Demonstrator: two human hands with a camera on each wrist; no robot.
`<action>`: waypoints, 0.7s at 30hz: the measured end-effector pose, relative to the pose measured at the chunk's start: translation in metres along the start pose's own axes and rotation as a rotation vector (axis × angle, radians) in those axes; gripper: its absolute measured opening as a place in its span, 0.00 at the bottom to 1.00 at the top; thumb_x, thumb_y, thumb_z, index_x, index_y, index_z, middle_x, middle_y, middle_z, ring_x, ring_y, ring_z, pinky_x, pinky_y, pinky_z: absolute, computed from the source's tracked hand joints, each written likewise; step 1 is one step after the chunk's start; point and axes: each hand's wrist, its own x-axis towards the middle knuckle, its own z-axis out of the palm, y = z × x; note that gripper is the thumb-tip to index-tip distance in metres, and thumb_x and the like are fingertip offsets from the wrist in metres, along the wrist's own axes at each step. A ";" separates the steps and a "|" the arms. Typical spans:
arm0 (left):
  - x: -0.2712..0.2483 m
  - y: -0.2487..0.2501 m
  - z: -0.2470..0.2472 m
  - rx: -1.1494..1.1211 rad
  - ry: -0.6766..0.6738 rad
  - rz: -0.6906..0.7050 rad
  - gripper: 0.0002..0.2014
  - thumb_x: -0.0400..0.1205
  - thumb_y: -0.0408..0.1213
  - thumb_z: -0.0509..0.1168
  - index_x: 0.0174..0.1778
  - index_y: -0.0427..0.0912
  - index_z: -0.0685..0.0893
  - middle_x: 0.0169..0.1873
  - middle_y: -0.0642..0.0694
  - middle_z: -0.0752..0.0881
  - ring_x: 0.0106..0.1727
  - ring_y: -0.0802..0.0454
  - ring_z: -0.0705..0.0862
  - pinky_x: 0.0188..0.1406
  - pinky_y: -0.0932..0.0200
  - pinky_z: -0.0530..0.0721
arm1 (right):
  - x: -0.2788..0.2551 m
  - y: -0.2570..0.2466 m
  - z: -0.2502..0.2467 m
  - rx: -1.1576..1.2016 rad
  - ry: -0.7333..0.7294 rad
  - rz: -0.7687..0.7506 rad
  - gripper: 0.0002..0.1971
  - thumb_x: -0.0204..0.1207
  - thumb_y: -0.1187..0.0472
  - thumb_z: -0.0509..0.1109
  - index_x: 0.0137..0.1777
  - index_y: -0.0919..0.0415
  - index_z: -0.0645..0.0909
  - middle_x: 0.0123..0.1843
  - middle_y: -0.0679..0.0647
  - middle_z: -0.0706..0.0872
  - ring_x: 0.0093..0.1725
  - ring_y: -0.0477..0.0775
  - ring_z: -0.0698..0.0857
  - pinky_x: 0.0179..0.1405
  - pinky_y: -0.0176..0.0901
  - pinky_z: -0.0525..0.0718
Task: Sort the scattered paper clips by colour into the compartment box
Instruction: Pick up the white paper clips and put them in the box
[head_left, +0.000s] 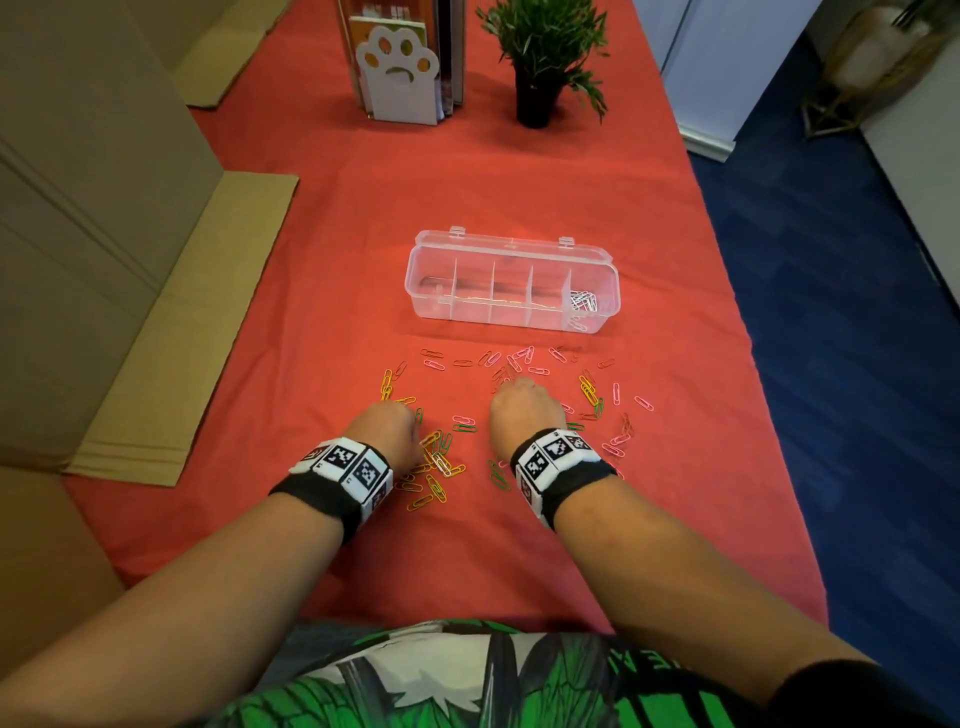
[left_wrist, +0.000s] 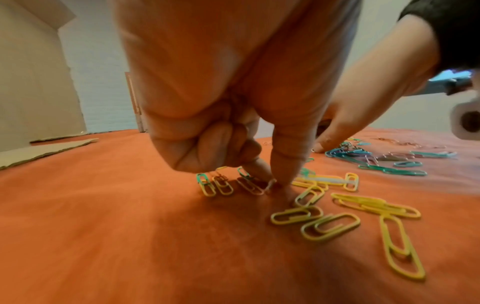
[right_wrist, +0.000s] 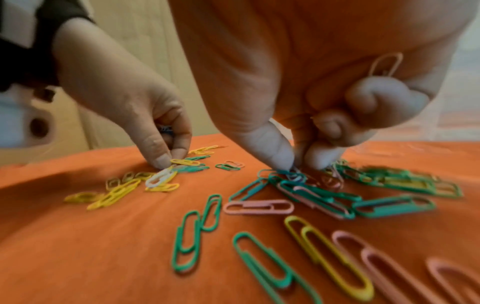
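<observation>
- Both hands work the scattered clips (head_left: 519, 395) at once; the left hand (head_left: 387, 426) has thumb and forefinger closed to a narrow pinch on a clip (left_wrist: 270, 185) against the cloth (head_left: 363, 561), the other fingers curled in
- The right hand (head_left: 524, 410) pinches with thumb and fingertips (right_wrist: 275, 156) into a tangle of green and pink clips (right_wrist: 306, 189), and a pink clip (right_wrist: 387, 63) is tucked under its curled fingers
- Risk, as I judge it: the tangle may lift as a clump; clips hooked into each other could drag a wrong colour into a compartment
- Risk: the tucked pink clip may slip out as the fingers shift for a new pinch; flat wire on soft cloth gives the fingertips little edge, so a pinch may miss or snag the fabric
- Risk: mixed yellow and green clips lie touching by the left hand; one could ride along unnoticed
- The box (head_left: 511, 283) stands open beyond the clips, well apart from both hands; its rightmost compartment holds pale clips (head_left: 584, 302); the others look empty
- Nothing stands between hands and box but loose clips, which a passing wrist could scatter; a plant (head_left: 540, 57) and a book stand (head_left: 400, 62) sit far back, cardboard (head_left: 171, 332) to the left
</observation>
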 end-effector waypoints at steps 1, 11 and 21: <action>-0.001 0.001 -0.001 -0.014 0.014 -0.017 0.10 0.76 0.37 0.62 0.46 0.38 0.87 0.50 0.38 0.88 0.56 0.40 0.84 0.55 0.53 0.81 | 0.000 0.004 -0.001 0.050 -0.030 -0.001 0.18 0.75 0.69 0.56 0.64 0.70 0.75 0.62 0.65 0.79 0.62 0.66 0.81 0.56 0.56 0.83; -0.004 0.007 -0.016 -1.241 -0.266 -0.373 0.11 0.72 0.35 0.51 0.23 0.43 0.67 0.13 0.49 0.71 0.12 0.55 0.64 0.16 0.72 0.60 | -0.001 0.039 -0.009 1.239 -0.052 0.255 0.11 0.71 0.66 0.64 0.31 0.54 0.69 0.26 0.50 0.74 0.24 0.49 0.70 0.22 0.36 0.67; -0.005 0.012 -0.004 -1.199 -0.285 -0.208 0.13 0.76 0.29 0.52 0.30 0.43 0.77 0.16 0.51 0.72 0.13 0.59 0.66 0.16 0.74 0.61 | -0.020 0.055 -0.006 2.142 -0.319 0.583 0.11 0.79 0.71 0.53 0.46 0.64 0.77 0.32 0.54 0.74 0.28 0.48 0.73 0.21 0.35 0.74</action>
